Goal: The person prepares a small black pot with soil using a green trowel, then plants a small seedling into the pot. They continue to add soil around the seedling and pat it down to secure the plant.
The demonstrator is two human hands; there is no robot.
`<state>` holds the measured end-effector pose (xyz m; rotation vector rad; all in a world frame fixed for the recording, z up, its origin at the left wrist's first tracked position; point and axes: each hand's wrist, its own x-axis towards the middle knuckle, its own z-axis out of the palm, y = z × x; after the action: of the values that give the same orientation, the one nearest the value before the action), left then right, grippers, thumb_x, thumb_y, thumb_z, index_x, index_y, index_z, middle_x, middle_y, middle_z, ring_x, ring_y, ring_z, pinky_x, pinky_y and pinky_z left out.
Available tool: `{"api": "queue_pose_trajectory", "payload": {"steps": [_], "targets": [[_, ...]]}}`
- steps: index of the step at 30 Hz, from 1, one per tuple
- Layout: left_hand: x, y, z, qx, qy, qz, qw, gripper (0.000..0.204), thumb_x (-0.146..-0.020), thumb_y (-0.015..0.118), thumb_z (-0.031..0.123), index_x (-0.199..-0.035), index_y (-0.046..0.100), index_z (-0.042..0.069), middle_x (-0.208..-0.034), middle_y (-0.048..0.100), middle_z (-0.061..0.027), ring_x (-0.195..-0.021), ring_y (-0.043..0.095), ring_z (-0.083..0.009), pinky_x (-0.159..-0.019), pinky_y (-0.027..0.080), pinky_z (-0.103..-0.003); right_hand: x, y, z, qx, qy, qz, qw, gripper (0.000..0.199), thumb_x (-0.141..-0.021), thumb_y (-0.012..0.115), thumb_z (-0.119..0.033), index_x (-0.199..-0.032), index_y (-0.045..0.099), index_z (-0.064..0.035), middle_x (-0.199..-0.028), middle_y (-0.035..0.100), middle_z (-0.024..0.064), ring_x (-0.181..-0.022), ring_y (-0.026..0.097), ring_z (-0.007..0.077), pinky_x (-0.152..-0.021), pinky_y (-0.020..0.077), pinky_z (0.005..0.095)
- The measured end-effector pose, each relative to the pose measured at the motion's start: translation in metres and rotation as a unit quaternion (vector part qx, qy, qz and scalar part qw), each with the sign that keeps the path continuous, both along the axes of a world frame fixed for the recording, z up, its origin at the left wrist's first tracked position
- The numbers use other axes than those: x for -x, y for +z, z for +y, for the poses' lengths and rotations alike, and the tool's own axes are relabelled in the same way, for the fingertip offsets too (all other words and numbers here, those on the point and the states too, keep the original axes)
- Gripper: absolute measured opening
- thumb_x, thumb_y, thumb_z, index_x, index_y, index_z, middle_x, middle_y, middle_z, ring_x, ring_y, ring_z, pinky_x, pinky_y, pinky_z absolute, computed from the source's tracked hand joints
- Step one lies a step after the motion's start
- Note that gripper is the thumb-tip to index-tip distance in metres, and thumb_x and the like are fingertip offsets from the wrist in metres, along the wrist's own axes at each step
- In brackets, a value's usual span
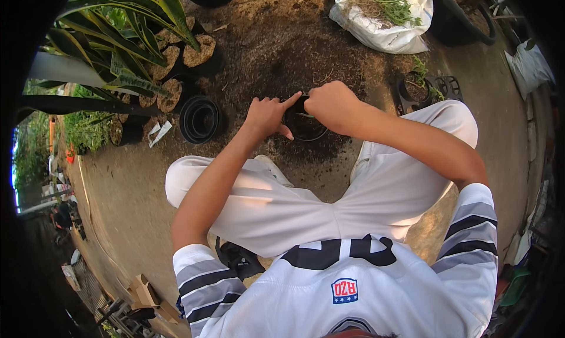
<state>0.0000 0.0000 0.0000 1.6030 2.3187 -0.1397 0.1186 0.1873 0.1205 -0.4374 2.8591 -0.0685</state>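
A round black plant pot (307,139) stands on the soil-strewn ground between my feet. My left hand (268,117) is at its left side, thumb and index finger stretched wide apart, the other fingers bent. The thumb lies near the left rim and the index fingertip reaches the far rim, close to my right hand. My right hand (332,105) is closed over the pot's far right rim; whatever its fingers hold is hidden. Left of the hands sits a stack of black pots (200,119).
Potted snake plants (126,35) crowd the far left. A white sack (382,32) with uprooted greenery stands far right, beside a large black tub (462,20). A small potted plant (416,88) is near my right knee. White scraps (159,133) lie left.
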Motion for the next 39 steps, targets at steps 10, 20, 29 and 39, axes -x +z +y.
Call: {"api": "queue_pose_trajectory", "payload": {"steps": [10,20,29,39], "targets": [[-0.004,0.004,0.006,-0.001,0.004,-0.007,1.000,0.127,-0.056,0.084,0.067,-0.164,0.024,0.037,-0.100,0.073,-0.0098,-0.097,0.071,-0.0307,-0.080,0.051,-0.047,-0.006,0.009,0.013,0.036,0.012,0.023,0.999,0.001,-0.071,0.073,-0.006,-0.072,0.073,-0.0060,-0.072,0.071,0.0155,-0.073,0.073,0.0341,-0.063,0.0573,0.0436],[-0.001,0.006,0.008,0.012,0.004,-0.010,1.000,0.128,-0.055,0.085,0.067,-0.164,0.023,0.037,-0.101,0.072,-0.0095,-0.098,0.071,-0.0304,-0.081,0.051,-0.046,-0.007,0.016,0.007,0.033,-0.023,-0.033,0.999,0.007,-0.073,0.075,-0.011,-0.078,0.074,-0.0060,-0.075,0.073,0.0145,-0.075,0.074,0.0330,-0.063,0.0577,0.0423],[0.001,0.002,0.000,-0.006,0.003,-0.006,1.000,0.129,-0.054,0.085,0.066,-0.164,0.023,0.037,-0.100,0.073,-0.0092,-0.097,0.071,-0.0303,-0.079,0.051,-0.046,-0.007,0.033,-0.003,0.106,-0.081,-0.080,0.988,0.010,-0.070,0.072,-0.009,-0.079,0.074,-0.0042,-0.077,0.073,0.0184,-0.075,0.074,0.0364,-0.066,0.0588,0.0460],[0.000,0.004,0.003,-0.003,-0.002,-0.005,1.000,0.129,-0.054,0.085,0.067,-0.164,0.024,0.036,-0.098,0.072,-0.0093,-0.096,0.071,-0.0302,-0.080,0.050,-0.046,-0.004,0.033,-0.002,0.087,-0.147,-0.130,0.977,0.024,-0.074,0.073,-0.018,-0.089,0.076,0.0001,-0.085,0.075,0.0190,-0.084,0.075,0.0337,-0.073,0.0605,0.0431]]}}
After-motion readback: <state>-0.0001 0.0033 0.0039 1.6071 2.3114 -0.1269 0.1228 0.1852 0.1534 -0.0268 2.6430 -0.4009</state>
